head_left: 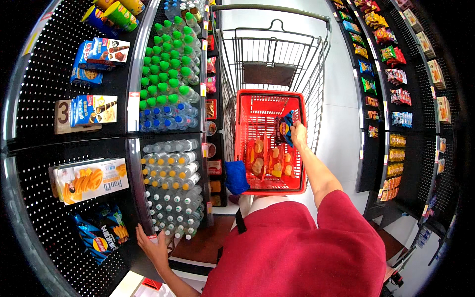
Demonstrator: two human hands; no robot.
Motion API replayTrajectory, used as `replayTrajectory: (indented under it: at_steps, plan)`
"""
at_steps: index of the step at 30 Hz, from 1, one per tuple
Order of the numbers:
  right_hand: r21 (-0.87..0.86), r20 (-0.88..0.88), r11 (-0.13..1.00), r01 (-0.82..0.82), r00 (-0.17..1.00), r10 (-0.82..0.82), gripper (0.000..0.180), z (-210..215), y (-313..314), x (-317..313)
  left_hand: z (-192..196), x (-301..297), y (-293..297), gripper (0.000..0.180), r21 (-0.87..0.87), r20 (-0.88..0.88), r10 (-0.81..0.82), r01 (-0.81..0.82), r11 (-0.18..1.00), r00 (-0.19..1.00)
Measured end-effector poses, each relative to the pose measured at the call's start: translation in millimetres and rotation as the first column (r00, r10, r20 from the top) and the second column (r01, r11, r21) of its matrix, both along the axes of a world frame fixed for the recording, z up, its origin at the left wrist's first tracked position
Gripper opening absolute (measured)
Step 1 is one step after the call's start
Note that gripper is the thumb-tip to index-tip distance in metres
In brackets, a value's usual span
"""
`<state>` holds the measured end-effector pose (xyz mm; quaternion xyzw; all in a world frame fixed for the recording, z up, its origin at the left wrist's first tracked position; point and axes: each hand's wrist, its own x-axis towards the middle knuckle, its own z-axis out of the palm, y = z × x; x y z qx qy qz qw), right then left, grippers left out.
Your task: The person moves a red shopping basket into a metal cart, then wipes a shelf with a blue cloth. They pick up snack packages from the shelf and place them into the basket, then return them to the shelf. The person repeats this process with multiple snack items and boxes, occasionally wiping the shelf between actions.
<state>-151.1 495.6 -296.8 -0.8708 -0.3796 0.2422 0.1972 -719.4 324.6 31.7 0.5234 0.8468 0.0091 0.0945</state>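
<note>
My right hand [298, 133] reaches into a red shopping basket [302, 173] and grips a dark blue bag of chips [284, 129] by its edge near the basket's right wall. Orange-red chip bags [264, 158] lie in the basket below it. Low on the left, my left hand [150, 241] rests with its fingers apart against the front edge of a black shelf [136, 198], holding nothing. Blue and black chip bags [101, 235] lie on that shelf beside it. The basket is at the near end of a wire shopping cart [274, 49].
Rows of bottles [173, 163] with green, blue, yellow and white caps fill the lower left shelves. Cookie boxes [91, 178] and chip canisters [118, 17] stand above. A blue bundle [236, 177] touches the basket's left corner. Snack packets [391, 89] line the right shelves across the aisle.
</note>
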Motion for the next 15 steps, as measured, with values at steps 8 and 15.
replayTrajectory:
  at_steps: [8,15]
  plan:
    - [-0.064,0.041,0.997,-0.038,0.998,0.041,0.018,-14.8,-4.8,0.9,-4.6,-4.4,-4.2,0.088,0.020,0.027,-0.037,0.036,0.999,0.999]
    - [-0.045,0.028,0.998,-0.048,0.998,0.049,0.015,-25.3,-6.7,8.9,-2.2,-1.0,-1.5,0.090,-0.026,0.018,0.004,-0.003,1.000,1.000]
